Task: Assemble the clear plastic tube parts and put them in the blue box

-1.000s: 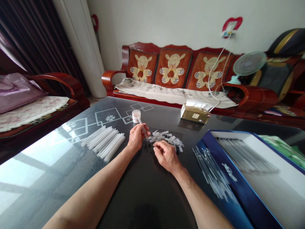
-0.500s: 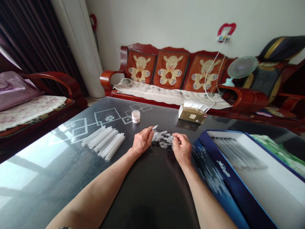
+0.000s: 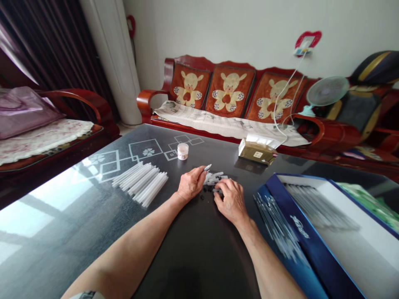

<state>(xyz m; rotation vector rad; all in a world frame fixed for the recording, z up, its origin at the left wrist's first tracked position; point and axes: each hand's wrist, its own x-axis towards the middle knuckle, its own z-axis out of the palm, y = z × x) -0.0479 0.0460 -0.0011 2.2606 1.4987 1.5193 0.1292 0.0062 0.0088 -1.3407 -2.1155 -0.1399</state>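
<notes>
One glossy black table fills the foreground, with one open blue box, white inside, at the right. One gold tissue box stands beyond. Two hands here — the left hand closed round one slim, pointed tube, the right hand curled over one small grey piece, though whether it grips I cannot tell. White plastic tubes, packed too tightly to count, lie leftward; thin refills fan along the box. One round jar, then uncounted translucent sleeves and tiny black plugs between the hands.
</notes>
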